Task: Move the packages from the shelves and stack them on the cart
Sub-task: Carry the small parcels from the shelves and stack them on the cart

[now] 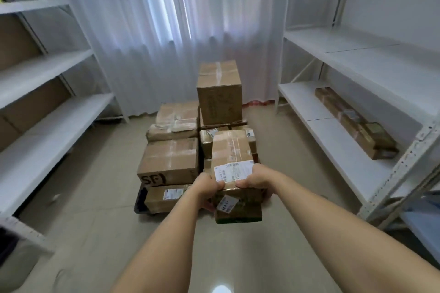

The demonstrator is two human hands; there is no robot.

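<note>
A taped package (232, 157) is being carried out over the cart (140, 200); it is held at its near end, the left hand (206, 185) and right hand (256, 177) each with the grip curled round an edge; the stacking step is judged to be in hand. Next, it must be lowered flat onto the right-hand pile and released level. Some seven packages can be counted on the cart, the tall box (219, 93) topmost; one long package (354, 123) is left on the right shelf (309, 112).
</note>
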